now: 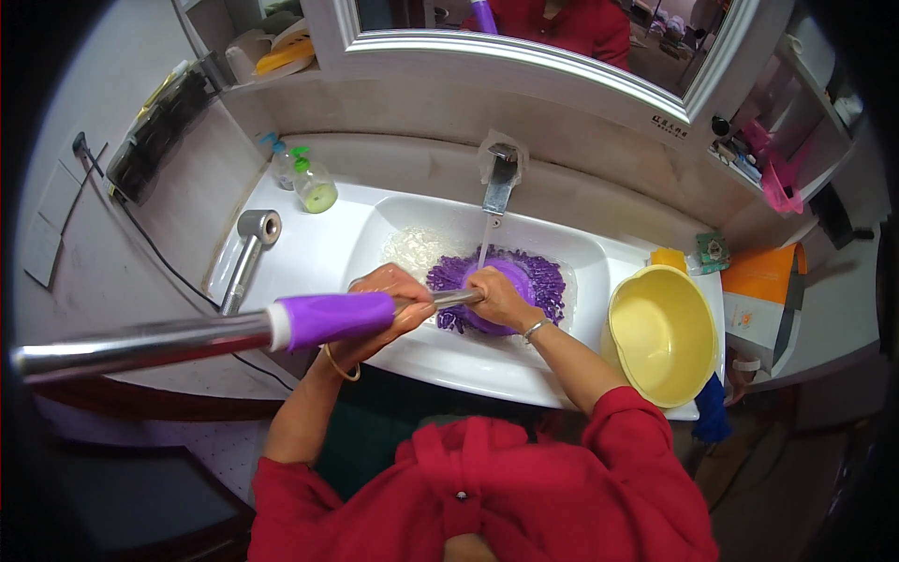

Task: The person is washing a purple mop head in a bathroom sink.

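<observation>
A mop with a steel pole and a purple grip [339, 318] slants from the left into the sink. Its round purple head [548, 281] lies in the white basin [585, 323], strands spread out in the water. My left hand [398, 298] is wrapped round the pole just past the purple grip. Lower down, close to the mop head, my right hand [499, 300] is closed round the same pole. Water runs from the faucet [501, 178] onto the mop head. Foamy water [412, 253] shows at the basin's left side.
A yellow plastic basin [663, 328] stands on the right of the counter, with a blue cloth [712, 412] beside it. Back left are a green-topped pump bottle [316, 187] and another pump bottle [281, 161]. A hair dryer [251, 251] lies at the left edge. A mirror [581, 37] hangs above.
</observation>
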### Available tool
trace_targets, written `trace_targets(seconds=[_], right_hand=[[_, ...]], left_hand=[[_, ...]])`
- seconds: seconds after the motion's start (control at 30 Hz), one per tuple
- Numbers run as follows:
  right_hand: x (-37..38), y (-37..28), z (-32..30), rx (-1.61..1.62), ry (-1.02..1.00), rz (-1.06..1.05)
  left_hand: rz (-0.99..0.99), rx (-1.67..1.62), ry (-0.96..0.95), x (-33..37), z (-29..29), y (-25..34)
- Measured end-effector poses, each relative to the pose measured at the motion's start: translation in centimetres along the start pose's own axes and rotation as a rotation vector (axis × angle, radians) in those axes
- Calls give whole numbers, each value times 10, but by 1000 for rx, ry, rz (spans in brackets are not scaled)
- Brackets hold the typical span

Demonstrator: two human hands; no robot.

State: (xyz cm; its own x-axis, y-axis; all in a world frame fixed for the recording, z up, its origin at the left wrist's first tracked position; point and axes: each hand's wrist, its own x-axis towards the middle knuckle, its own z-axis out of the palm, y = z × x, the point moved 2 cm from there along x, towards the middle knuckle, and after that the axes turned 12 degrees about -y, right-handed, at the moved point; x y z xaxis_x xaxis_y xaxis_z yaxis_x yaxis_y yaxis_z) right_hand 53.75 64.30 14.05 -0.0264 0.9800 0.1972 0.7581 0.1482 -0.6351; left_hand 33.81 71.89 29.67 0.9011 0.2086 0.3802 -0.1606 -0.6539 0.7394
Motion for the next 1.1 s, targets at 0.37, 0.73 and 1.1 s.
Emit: trace_targets(seconds=[0.37,0.73,1.1], right_hand=[[-11,0,-12,301,883,418],[-72,-12,-32,549,731,353],[-106,-42,-15,955,555,672]], left_hand=[[-38,-223,-252,60,-4,9],[-406,-5,-467,27,79,-170],[-991,-380,-312,44,148,-208]])
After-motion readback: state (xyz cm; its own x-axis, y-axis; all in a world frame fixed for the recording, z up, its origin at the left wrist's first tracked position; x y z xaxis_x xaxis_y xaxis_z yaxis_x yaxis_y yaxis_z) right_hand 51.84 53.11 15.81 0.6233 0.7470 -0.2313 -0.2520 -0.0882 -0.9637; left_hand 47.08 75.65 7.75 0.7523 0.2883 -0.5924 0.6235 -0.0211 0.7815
